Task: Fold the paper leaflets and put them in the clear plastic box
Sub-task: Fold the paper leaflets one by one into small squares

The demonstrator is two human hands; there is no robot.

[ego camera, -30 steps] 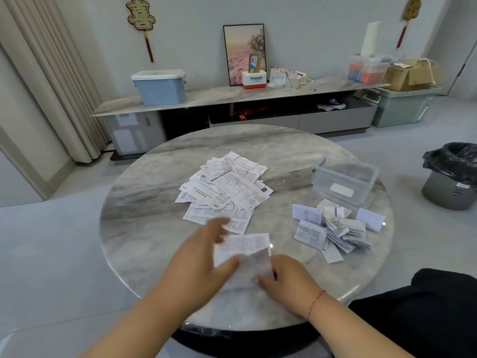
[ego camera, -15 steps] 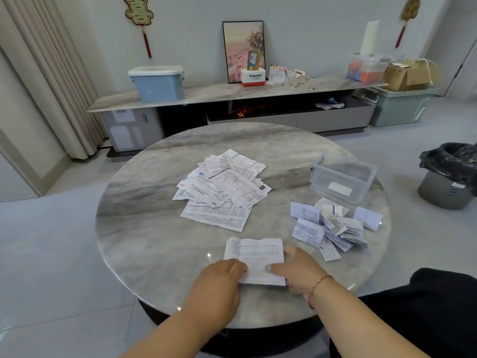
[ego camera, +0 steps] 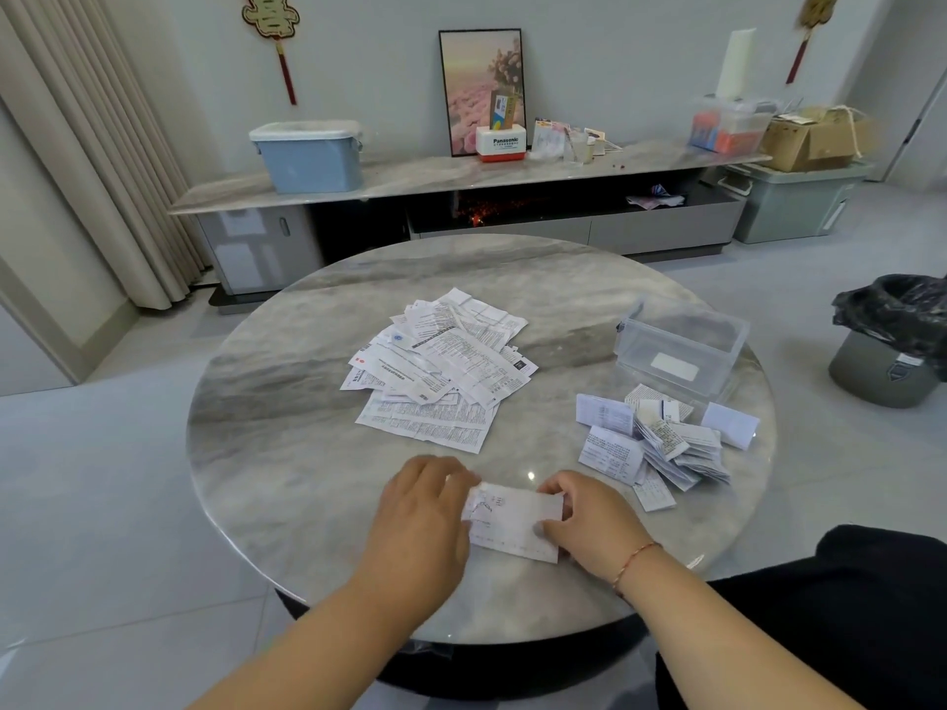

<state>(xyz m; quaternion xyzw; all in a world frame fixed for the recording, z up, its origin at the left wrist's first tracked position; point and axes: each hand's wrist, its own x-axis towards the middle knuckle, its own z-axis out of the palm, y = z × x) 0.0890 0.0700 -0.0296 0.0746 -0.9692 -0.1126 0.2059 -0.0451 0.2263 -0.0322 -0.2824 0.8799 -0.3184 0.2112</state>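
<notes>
A white printed leaflet (ego camera: pixel 512 522) lies folded over on the round marble table (ego camera: pixel 287 453), near its front edge. My left hand (ego camera: pixel 425 509) lies on the leaflet's left end, fingers curled over its edge. My right hand (ego camera: pixel 589 522) pinches the leaflet's right end between thumb and fingers. A heap of unfolded leaflets (ego camera: pixel 440 371) sits at the table's middle. Several folded leaflets (ego camera: pixel 661 443) lie in a pile at the right. Behind that pile stands the clear plastic box (ego camera: pixel 681 351), open at the top.
A bin with a black bag (ego camera: pixel 897 340) stands on the floor to the right of the table. A long low cabinet (ego camera: pixel 461 197) with a blue tub, a picture frame and boxes runs along the back wall. Dark clothing fills the lower right corner.
The leaflet was held up, then laid flat on the table, and is now folded to a narrower strip. Both hands have closed in on its two ends.
</notes>
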